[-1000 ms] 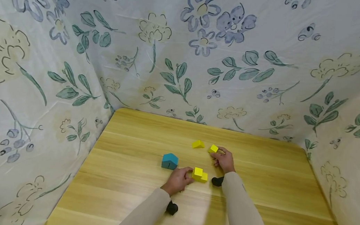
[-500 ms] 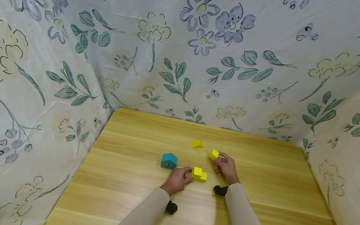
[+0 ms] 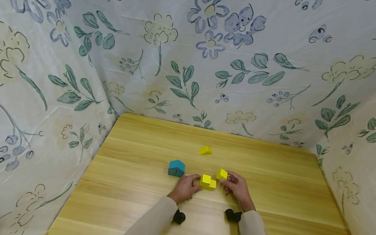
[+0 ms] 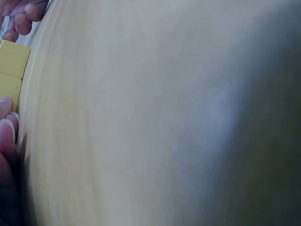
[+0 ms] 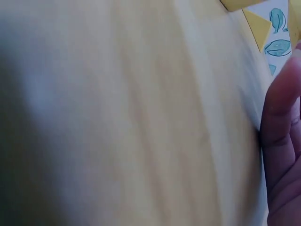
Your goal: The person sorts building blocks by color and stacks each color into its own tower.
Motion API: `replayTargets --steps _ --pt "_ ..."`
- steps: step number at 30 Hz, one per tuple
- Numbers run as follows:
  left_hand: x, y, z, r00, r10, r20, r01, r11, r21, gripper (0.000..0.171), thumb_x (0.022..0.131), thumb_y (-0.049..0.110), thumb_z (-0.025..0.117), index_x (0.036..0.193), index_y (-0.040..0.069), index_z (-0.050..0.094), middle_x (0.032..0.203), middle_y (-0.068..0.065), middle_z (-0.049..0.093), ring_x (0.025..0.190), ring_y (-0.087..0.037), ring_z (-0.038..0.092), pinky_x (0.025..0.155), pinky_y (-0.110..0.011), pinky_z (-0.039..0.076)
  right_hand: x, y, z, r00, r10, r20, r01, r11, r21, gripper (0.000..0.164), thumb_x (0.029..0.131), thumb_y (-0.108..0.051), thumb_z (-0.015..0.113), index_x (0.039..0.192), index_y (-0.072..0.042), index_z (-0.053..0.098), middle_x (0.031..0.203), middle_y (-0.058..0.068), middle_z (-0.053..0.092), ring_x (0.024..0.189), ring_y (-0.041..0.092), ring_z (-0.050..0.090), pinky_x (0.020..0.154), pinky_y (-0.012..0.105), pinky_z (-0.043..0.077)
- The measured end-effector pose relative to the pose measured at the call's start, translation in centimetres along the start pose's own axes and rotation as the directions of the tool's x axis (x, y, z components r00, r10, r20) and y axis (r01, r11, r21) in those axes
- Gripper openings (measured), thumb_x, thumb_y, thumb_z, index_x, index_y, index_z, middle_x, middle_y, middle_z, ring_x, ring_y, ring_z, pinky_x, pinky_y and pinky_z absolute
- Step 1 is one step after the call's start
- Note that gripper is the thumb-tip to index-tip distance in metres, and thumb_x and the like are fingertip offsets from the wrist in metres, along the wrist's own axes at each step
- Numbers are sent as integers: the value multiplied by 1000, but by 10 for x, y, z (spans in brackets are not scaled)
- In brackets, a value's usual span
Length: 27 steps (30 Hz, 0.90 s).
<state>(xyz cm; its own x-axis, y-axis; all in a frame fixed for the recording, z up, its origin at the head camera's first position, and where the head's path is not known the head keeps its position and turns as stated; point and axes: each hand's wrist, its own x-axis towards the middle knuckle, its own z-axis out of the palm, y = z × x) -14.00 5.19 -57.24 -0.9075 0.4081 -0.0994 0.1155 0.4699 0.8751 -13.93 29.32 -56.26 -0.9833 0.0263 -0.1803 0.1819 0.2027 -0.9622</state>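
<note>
In the head view two yellow blocks stand side by side on the table, a taller yellow block on the left and a lower yellow block touching its right. The left hand steadies the taller one between thumb and fingers; the left wrist view shows fingertips against it. Just to the right, the right hand pinches a yellow cube, apart from the pair. Part of the thumb side of that hand shows at the right edge of the right wrist view, where the cube is mostly cut off.
A yellow triangular block lies farther back. Left of the pair sits a blue house-shaped block, close to the left hand. Floral cloth hangs behind and beside the wooden table. Black wrist devices sit under the sleeves.
The right hand has brought its yellow cube toward the person, away from the triangular block and nearer the pair. The left hand and the pair have stayed in place.
</note>
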Motion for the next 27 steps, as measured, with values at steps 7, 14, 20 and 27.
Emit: replayTargets --steps 7,14,20,27 --pt "0 0 -1 1000 -1 -1 1 1000 2 44 90 15 68 131 5 56 65 6 55 38 -8 46 39 -22 40 -13 -2 6 999 -41 31 42 999 -27 44 85 -9 74 125 3 58 92 12 57 68 16 55 60 27 51" --pt "-1 0 0 1000 11 -2 -11 1000 -7 44 90 13 69 131 4 56 65 5 55 38 -8 46 39 -22 40 -15 -1 9 995 -65 79 68 997 -39 43 83 -9 76 121 3 62 91 14 61 69 17 55 61 27 51" --pt "1 0 1 1000 7 -3 -7 1000 3 44 90 13 69 131 4 56 65 5 56 37 -8 46 38 -22 40 -15 0 10 992 -73 102 81 994 -72 41 83 -13 77 120 -2 64 90 12 59 69 20 56 61 29 52" --pt "1 1 1 1000 4 -5 -4 1000 6 44 90 14 69 131 3 56 65 5 55 37 -8 46 39 -22 40 -15 -2 10 989 -85 124 95 993 -74 40 85 -10 74 122 0 62 94 14 58 68 19 56 61 29 53"
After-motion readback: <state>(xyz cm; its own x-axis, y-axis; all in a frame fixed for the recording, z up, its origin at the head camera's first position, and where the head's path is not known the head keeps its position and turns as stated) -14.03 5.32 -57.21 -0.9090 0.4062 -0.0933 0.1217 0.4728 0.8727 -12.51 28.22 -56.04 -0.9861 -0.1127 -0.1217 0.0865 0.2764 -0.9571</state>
